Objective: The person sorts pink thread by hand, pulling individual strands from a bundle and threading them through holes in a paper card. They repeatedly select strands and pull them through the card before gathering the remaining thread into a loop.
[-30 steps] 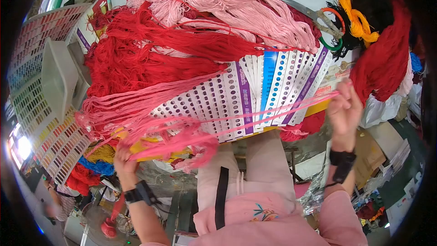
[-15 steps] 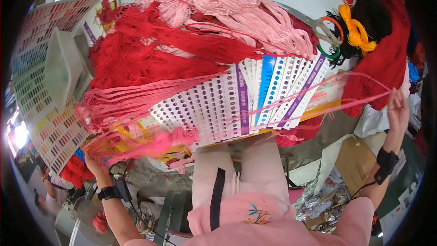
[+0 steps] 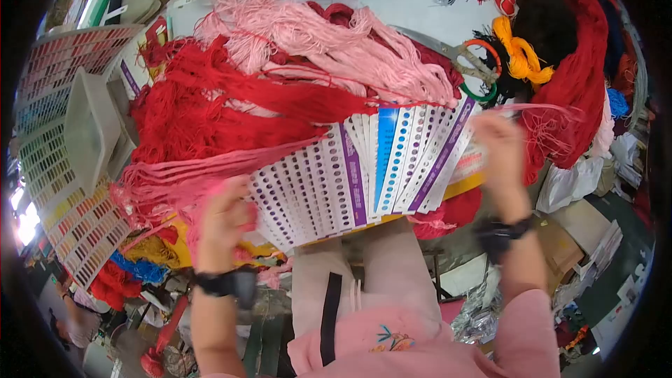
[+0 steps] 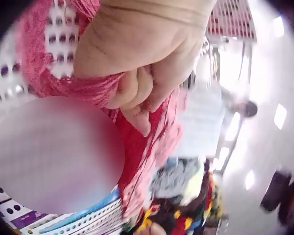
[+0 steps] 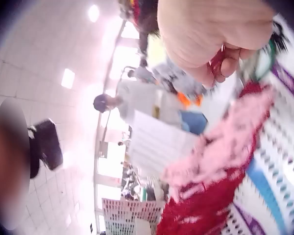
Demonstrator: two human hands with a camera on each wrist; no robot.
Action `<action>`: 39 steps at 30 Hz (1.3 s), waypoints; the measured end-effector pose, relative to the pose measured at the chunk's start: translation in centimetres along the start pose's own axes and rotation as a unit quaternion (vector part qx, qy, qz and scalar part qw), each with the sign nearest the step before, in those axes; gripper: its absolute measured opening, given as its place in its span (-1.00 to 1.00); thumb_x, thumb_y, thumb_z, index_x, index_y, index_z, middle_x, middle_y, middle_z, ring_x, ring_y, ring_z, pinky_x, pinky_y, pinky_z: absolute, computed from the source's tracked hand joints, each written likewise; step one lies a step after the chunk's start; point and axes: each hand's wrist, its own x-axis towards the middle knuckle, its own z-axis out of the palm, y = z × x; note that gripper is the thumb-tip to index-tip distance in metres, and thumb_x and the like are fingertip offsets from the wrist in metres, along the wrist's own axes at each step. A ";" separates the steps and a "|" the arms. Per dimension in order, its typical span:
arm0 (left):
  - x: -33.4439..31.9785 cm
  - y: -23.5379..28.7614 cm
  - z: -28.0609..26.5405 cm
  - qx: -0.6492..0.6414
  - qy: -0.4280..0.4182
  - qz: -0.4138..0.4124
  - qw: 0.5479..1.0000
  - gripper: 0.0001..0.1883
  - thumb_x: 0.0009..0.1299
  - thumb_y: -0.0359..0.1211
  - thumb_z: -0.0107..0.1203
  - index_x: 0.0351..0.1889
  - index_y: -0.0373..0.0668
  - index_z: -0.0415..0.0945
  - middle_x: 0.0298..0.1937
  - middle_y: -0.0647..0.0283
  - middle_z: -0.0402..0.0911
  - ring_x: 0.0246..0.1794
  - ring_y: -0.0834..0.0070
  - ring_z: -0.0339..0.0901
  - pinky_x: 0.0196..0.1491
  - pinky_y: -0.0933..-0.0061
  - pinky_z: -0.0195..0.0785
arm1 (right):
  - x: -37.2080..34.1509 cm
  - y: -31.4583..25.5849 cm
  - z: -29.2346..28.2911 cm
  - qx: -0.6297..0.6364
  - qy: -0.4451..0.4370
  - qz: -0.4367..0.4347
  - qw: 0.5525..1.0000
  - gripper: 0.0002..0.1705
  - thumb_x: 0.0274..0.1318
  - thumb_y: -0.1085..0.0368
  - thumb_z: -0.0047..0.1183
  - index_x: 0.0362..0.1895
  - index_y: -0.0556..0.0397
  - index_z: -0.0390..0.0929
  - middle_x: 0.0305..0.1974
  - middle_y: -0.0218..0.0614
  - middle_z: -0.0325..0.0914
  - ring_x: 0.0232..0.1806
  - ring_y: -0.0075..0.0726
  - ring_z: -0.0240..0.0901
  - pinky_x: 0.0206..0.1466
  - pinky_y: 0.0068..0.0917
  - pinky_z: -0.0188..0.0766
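My left hand (image 3: 222,220), blurred, is at the left front of the table over fanned punched cards (image 3: 301,192). Its curled fingers grip a pink thread skein (image 4: 90,91), seen hanging in a loop beneath them in the left wrist view. At the right end of the cards, my right hand (image 3: 501,154) is raised, also blurred. In the right wrist view its fingertips pinch a bit of pink-red thread (image 5: 217,61). Loose pink strands (image 3: 553,113) trail off to the right of that hand. More pink strands (image 3: 203,168) lie spread behind the left hand.
Red thread (image 3: 210,101) and pale pink skeins (image 3: 336,42) are heaped behind the cards. Scissors (image 3: 478,66) lie to the right, by an orange-yellow skein (image 3: 518,49) and a dark red bundle (image 3: 577,63). A perforated plastic basket (image 3: 52,140) and a grey-white tray (image 3: 91,129) stand left.
The hands first drew apart, stretching pink strands across the cards. Since then the left hand has come rightward and up, the right hand leftward, and the strands no longer span the cards.
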 end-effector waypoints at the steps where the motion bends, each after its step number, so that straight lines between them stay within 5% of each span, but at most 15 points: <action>1: 1.3 -1.0 4.2 0.036 -0.021 -0.014 0.999 -0.83 0.18 -0.36 -0.07 -0.30 -0.19 0.40 -0.55 0.36 0.47 -0.88 0.80 -0.02 -0.82 0.75 -0.18 | 0.6 2.2 3.5 -0.047 -0.065 -0.092 0.993 -0.87 -0.24 0.44 -0.01 -0.46 0.13 0.49 -0.49 -0.36 0.43 -0.42 -0.49 0.34 -0.28 -0.60 0.24; 5: 6.7 -6.4 11.4 0.209 -0.032 0.053 0.976 -0.80 0.20 -0.38 -0.09 -0.27 -0.27 0.41 -0.44 0.32 0.51 -0.81 0.78 0.08 -0.75 0.68 -0.04 | 1.1 5.8 13.0 -0.105 0.002 -0.225 0.969 -0.89 -0.39 0.48 0.05 -0.59 0.10 0.43 -0.55 -0.34 0.36 -0.46 -0.24 0.29 -0.36 -0.43 0.21; 7: 9.9 -9.6 11.9 0.306 0.006 0.262 0.915 -0.83 0.12 -0.36 0.00 -0.51 -0.32 0.43 -0.64 0.19 0.46 -0.80 0.54 0.23 -0.67 0.48 0.09 | 0.9 6.7 14.3 -0.164 0.017 -0.258 0.952 -0.86 -0.40 0.49 0.06 -0.57 0.09 0.44 -0.53 -0.32 0.35 -0.43 -0.25 0.28 -0.35 -0.44 0.21; 13: 7.2 -5.3 11.9 0.560 -0.034 0.267 0.784 -0.90 0.10 -0.47 -0.03 -0.49 -0.34 0.43 -0.71 0.26 0.36 -0.70 0.65 0.25 -0.59 0.56 0.13 | 0.5 7.8 13.6 -0.211 0.031 -0.312 0.926 -0.76 -0.44 0.43 0.10 -0.49 0.06 0.41 -0.49 -0.30 0.31 -0.43 -0.23 0.23 -0.32 -0.41 0.13; 15: 7.6 -5.8 11.0 0.515 -0.030 0.281 0.809 -0.91 0.09 -0.48 -0.03 -0.50 -0.34 0.43 -0.70 0.31 0.36 -0.68 0.66 0.25 -0.59 0.57 0.13 | 0.2 7.5 13.8 -0.220 0.014 -0.343 0.913 -0.71 -0.43 0.39 0.11 -0.43 0.07 0.42 -0.45 -0.29 0.30 -0.41 -0.22 0.22 -0.31 -0.41 0.11; 17: 8.0 -5.8 10.9 0.392 -0.033 0.199 0.897 -0.91 0.10 -0.49 -0.04 -0.51 -0.34 0.43 -0.67 0.36 0.39 -0.66 0.66 0.27 -0.59 0.57 0.14 | -1.1 6.7 14.6 -0.241 -0.089 -0.326 0.910 -0.55 -0.47 0.31 0.13 -0.30 0.12 0.38 -0.35 -0.23 0.26 -0.37 -0.19 0.20 -0.30 -0.36 0.10; 20: 8.1 -5.5 11.8 0.291 -0.042 0.175 0.939 -0.90 0.14 -0.48 -0.07 -0.50 -0.33 0.44 -0.61 0.38 0.42 -0.63 0.67 0.28 -0.57 0.60 0.16 | -1.3 6.9 14.1 -0.240 -0.110 -0.330 0.906 -0.44 -0.52 0.26 0.13 -0.23 0.16 0.35 -0.28 -0.20 0.23 -0.31 -0.17 0.19 -0.28 -0.33 0.10; 27: 7.9 -6.2 10.7 0.319 0.003 0.276 0.906 -0.89 0.19 -0.41 -0.06 -0.50 -0.26 0.42 -0.70 0.37 0.39 -0.76 0.70 0.20 -0.68 0.64 0.05 | -0.8 6.9 14.3 -0.178 -0.075 -0.305 0.933 -0.55 -0.49 0.30 0.11 -0.30 0.08 0.41 -0.33 -0.21 0.26 -0.32 -0.18 0.22 -0.27 -0.36 0.11; 28: 6.5 -4.6 10.1 0.130 -0.068 0.139 0.979 -0.91 0.22 -0.41 -0.09 -0.45 -0.22 0.40 -0.67 0.39 0.39 -0.80 0.75 0.11 -0.72 0.68 -0.04 | -0.7 7.0 14.3 -0.177 -0.073 -0.302 0.934 -0.55 -0.49 0.30 0.11 -0.30 0.08 0.41 -0.33 -0.21 0.26 -0.32 -0.18 0.22 -0.27 -0.36 0.11; 29: 5.3 -3.1 10.0 -0.066 -0.134 -0.009 0.989 -0.91 0.25 -0.40 -0.12 -0.39 -0.18 0.37 -0.65 0.40 0.40 -0.83 0.79 0.02 -0.76 0.72 -0.13 | -0.5 7.2 14.3 -0.172 -0.071 -0.307 0.933 -0.63 -0.44 0.34 0.07 -0.33 0.07 0.40 -0.36 -0.25 0.29 -0.32 -0.20 0.22 -0.28 -0.36 0.10; 30: 4.5 -2.5 10.2 -0.089 -0.106 -0.040 0.990 -0.91 0.28 -0.38 -0.17 -0.31 -0.12 0.33 -0.62 0.45 0.35 -0.85 0.83 -0.12 -0.78 0.77 -0.27 | -0.5 7.4 14.4 -0.168 -0.072 -0.311 0.932 -0.70 -0.38 0.38 0.02 -0.37 0.07 0.40 -0.38 -0.28 0.31 -0.32 -0.21 0.21 -0.28 -0.36 0.08; 33: 5.1 -2.8 9.8 -0.119 -0.219 -0.047 0.967 -0.91 0.27 -0.38 -0.17 -0.33 -0.13 0.34 -0.59 0.47 0.32 -0.85 0.83 -0.09 -0.78 0.76 -0.25 | -0.3 7.5 14.1 -0.135 -0.096 -0.307 0.937 -0.78 -0.35 0.48 -0.03 -0.43 0.05 0.43 -0.45 -0.33 0.36 -0.38 -0.26 0.24 -0.31 -0.41 0.08; 39: 6.5 -3.4 10.3 -0.046 -0.169 0.037 0.984 -0.89 0.26 -0.41 -0.18 -0.31 -0.17 0.34 -0.56 0.44 0.37 -0.86 0.83 -0.09 -0.78 0.77 -0.25 | -0.3 6.9 13.8 -0.008 -0.065 -0.220 0.973 -0.80 -0.36 0.57 -0.04 -0.49 0.07 0.45 -0.52 -0.30 0.42 -0.46 -0.25 0.30 -0.34 -0.47 0.18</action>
